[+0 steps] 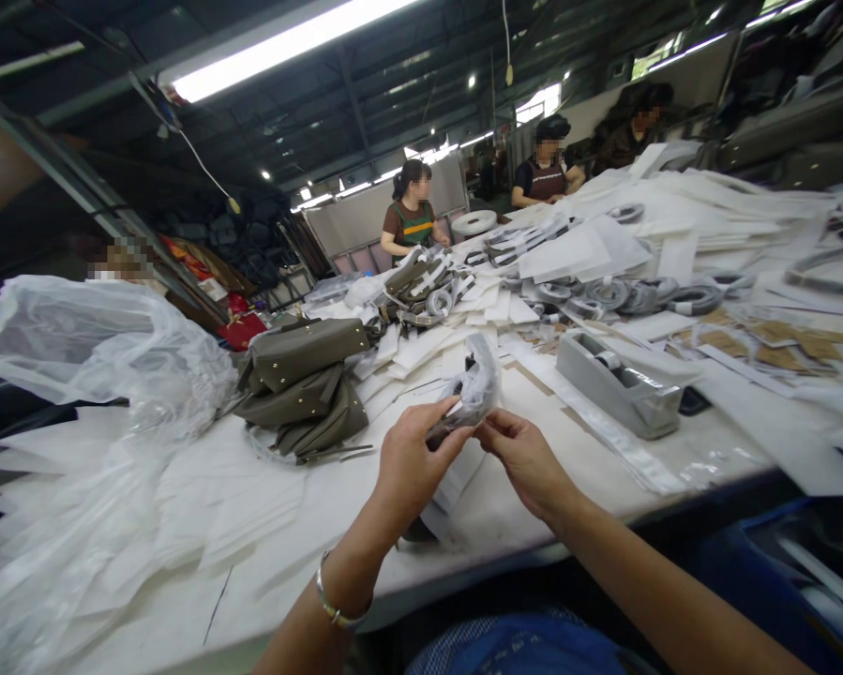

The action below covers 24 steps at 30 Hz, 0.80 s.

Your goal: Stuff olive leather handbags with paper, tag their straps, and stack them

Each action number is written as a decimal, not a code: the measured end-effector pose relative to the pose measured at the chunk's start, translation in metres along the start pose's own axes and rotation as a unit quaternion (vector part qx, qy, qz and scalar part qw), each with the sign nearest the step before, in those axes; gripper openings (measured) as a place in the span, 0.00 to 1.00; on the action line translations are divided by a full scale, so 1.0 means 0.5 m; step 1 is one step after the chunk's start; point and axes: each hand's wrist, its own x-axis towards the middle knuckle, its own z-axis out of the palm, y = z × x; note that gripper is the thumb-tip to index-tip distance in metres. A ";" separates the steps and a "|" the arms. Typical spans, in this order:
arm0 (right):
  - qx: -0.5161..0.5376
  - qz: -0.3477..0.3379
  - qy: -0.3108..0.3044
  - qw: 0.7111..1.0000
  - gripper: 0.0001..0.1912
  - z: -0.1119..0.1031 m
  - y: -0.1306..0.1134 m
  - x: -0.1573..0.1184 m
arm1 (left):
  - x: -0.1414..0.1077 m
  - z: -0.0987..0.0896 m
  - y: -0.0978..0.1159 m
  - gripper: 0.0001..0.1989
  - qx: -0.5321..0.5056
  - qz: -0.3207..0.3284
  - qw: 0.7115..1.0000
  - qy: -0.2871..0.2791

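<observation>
A curved strap wrapped in clear plastic [483, 382] stands up from my hands near the table's front edge. My left hand [417, 450] is closed round its lower left part, thumb and fingers on either side. At the strap's lower right, my right hand [523, 455] pinches the edge of the wrapping between thumb and fingertips. Below my hands, a translucent sheet lies partly hidden by my left hand. A grey tape dispenser [618, 389] sits on the table to the right of my hands. Olive-green bags [305, 384] are stacked to the left.
White sheets [231, 497] and crumpled clear plastic [112, 347] cover the left of the table [365, 562]. Rolled, wrapped straps [608, 292] and paper piles lie behind. Several people sit across the table. A blue bin [765, 581] is at the lower right.
</observation>
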 end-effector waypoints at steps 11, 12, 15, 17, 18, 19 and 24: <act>0.092 0.039 -0.035 0.994 0.17 0.007 -0.001 -0.004 | 0.004 -0.009 0.001 0.22 -0.098 -0.012 0.995 -0.031; 0.092 0.046 -0.042 0.994 0.17 0.003 -0.007 -0.007 | 0.004 -0.010 0.001 0.22 -0.096 -0.011 0.995 -0.031; 0.079 0.051 -0.072 0.993 0.15 -0.008 -0.025 -0.016 | 0.005 -0.012 0.002 0.23 -0.081 -0.013 0.996 -0.026; 0.072 0.043 -0.087 0.993 0.15 -0.011 -0.037 -0.024 | 0.004 -0.010 0.002 0.22 -0.068 -0.007 0.998 -0.016; 0.073 0.038 -0.089 0.993 0.15 -0.011 -0.041 -0.028 | 0.002 -0.006 0.003 0.21 -0.060 -0.001 0.998 -0.009; 0.077 0.035 -0.087 0.993 0.15 -0.009 -0.044 -0.031 | 0.000 -0.002 0.004 0.19 -0.049 0.005 0.999 0.001; 0.126 0.022 -0.054 0.990 0.16 0.019 -0.038 -0.034 | -0.020 0.035 0.017 0.20 0.068 0.037 0.996 0.051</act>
